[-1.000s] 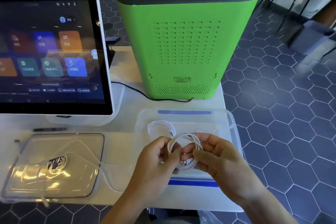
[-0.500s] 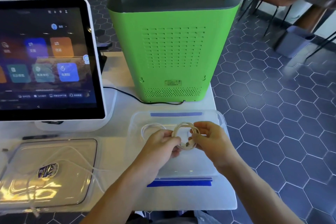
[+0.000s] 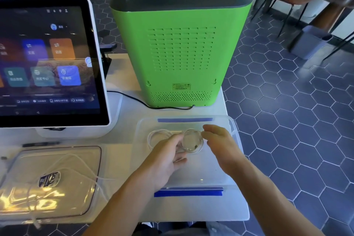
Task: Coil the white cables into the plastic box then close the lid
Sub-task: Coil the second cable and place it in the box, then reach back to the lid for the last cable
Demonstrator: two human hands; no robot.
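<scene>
A clear plastic box (image 3: 201, 170) with blue tape strips on its far and near rims stands open on the white table. One coiled white cable (image 3: 157, 136) lies inside it at the left. A second coil (image 3: 192, 141) sits low in the box's far middle, and my left hand (image 3: 166, 159) holds its left side between fingers and thumb. My right hand (image 3: 220, 143) hovers just right of that coil with relaxed fingers, holding nothing. The clear lid (image 3: 76, 188) lies flat to the left, and a loose white cable (image 3: 84, 164) trails across it.
A touchscreen terminal (image 3: 47, 63) stands at the back left. A tall green machine (image 3: 182, 53) stands right behind the box, its black cord (image 3: 145, 104) running along the table. The table's edge is close on the right; chairs and a grey bin (image 3: 310, 42) stand on the floor.
Both hands have carried the second coil away from me and down into the box. My right hand has let go of it and opened; my left hand still holds it.
</scene>
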